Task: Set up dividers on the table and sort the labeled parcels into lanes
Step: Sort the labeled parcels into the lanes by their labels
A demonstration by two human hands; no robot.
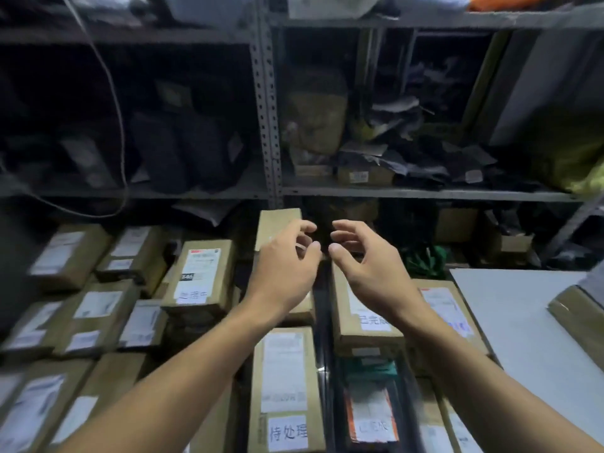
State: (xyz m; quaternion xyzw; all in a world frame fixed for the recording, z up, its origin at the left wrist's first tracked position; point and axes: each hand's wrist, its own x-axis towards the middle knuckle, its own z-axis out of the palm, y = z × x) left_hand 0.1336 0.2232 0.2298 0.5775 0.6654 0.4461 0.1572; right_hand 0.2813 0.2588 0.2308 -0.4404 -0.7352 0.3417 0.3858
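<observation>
Brown cardboard parcels with white labels cover the table. One labeled parcel (284, 387) lies near the front centre, another (201, 276) sits left of centre, and a third (366, 318) lies under my right wrist. A dark strip, perhaps a divider (322, 354), runs between the centre parcels. My left hand (284, 266) and my right hand (369, 263) hover side by side above the parcels at mid-table, fingers loosely curled toward each other, holding nothing. Behind my left fingers a plain box (277, 223) stands upright.
Metal shelving (268, 125) packed with dark bags and boxes rises behind the table. A white board (523, 322) lies at the right, with a wrapped parcel (578, 308) on its edge. A cable (114, 109) hangs at the left. A green bag (425, 256) sits behind the right parcels.
</observation>
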